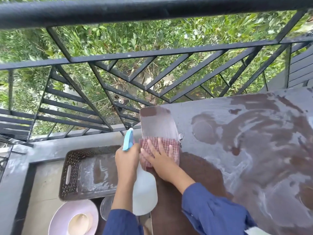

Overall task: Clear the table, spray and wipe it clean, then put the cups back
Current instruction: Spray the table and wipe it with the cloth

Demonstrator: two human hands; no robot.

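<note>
Right hand (pixel 158 157) flat on pink cloth (pixel 160 150), fingers spread, at tabletop (pixel 254 133) left edge. Left hand (pixel 127 160) fingers wrapped around spray bottle (pixel 144 189).

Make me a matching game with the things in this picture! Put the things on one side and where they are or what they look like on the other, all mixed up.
Things:
1. spray bottle
2. cloth
3. basket
4. table

Clues:
A. brown, on the floor
B. held in the left hand
C. wet and smeary
D. pink, under the flat right hand

Pairs: 1-B, 2-D, 3-A, 4-C
</note>
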